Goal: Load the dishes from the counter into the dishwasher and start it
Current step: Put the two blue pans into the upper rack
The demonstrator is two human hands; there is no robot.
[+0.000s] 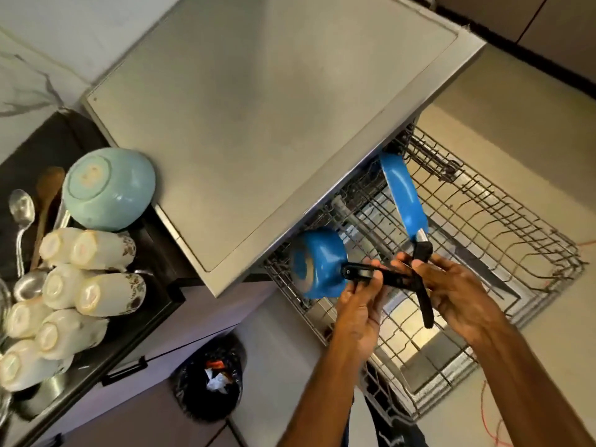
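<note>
Currently I log both hands over the pulled-out dishwasher rack (516, 221), which I take as reference.

Left hand (358, 311): grip closed, fingers and thumb curled round the black handle of the blue saucepan (317, 267). The saucepan lies on its side at the rack's left edge, base turned towards the camera. I cannot tell whether it rests on the wires.

Right hand (458, 295): grip closed, fingers pinching the black handle of the blue frying pan (403, 195). The pan stands on edge, tilted, above the rack's left part. Its far end reaches under the lip of the steel dishwasher top (258, 108). The two handles cross between the hands.

Well left of the rack, beyond the dishwasher top, the dark desk (64, 140) carries:
- a pale green bowl (109, 188), upside down;
- a cluster of cream cups (96, 250), mostly lying on their sides;
- a metal spoon (21, 211) and a wooden spoon (48, 195).

Left of the rack at floor level stands a bin (209, 379) lined with a black bag.
</note>
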